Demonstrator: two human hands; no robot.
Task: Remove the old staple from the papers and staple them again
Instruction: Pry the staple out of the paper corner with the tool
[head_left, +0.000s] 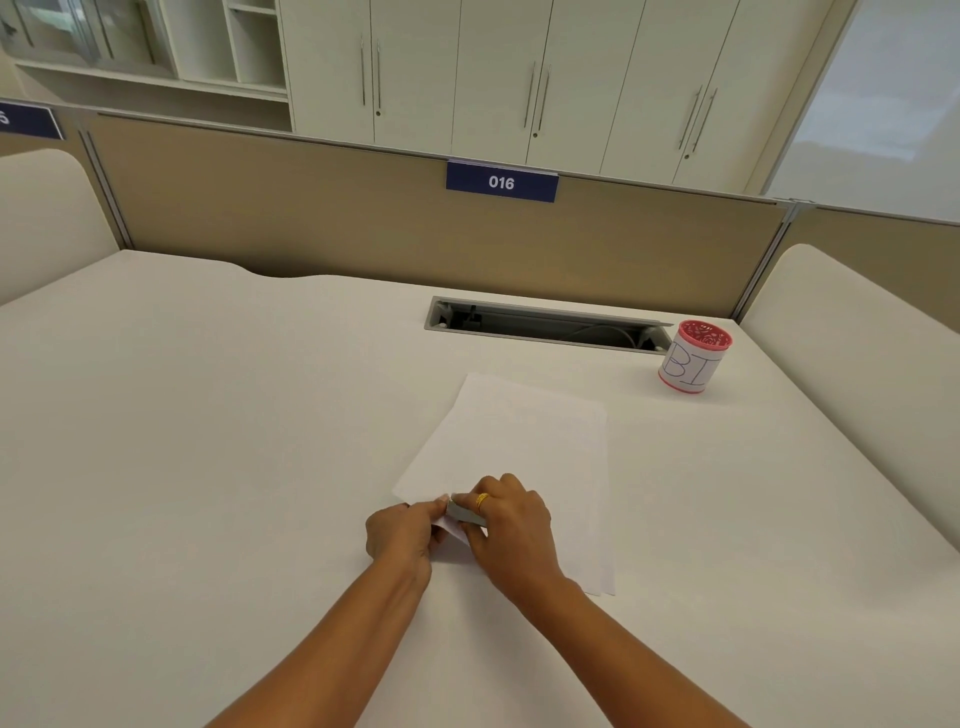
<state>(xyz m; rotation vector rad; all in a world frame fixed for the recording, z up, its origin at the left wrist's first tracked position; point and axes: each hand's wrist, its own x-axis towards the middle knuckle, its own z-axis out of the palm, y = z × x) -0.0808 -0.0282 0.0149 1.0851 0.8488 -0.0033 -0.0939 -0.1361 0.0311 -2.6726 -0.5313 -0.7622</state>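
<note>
Head view, single frame.

L hand (400, 535) low centre on counter (208, 441). Grip closed on near-L corner of papers (519, 447): thumb + forefinger pinching it, corner lifted and folded up off counter.

Just R of that, small grey tool (464, 513), touching the lifted corner. Stapler vs staple remover: can't tell. Staple too small to make out.

R hand (511, 525) over near edge of papers. Grip curled round grey tool, most of it hidden under fingers. Gold ring (482, 500) on one finger.

Papers: white stack, flat on counter apart from pinched corner, lying skewed, far end pointing away. Sheet edges slightly offset at near-R corner.

Behind, on tan partition (311, 218): blue tag (502, 182) reading "016".

Beyond papers: open cable slot (545, 325) in counter, grey frame, cable inside.

Far R: pink cup (693, 358) w/ white paper wrap + hand-drawn letters. Upright, just beside R end of slot, well apart from papers.
</note>
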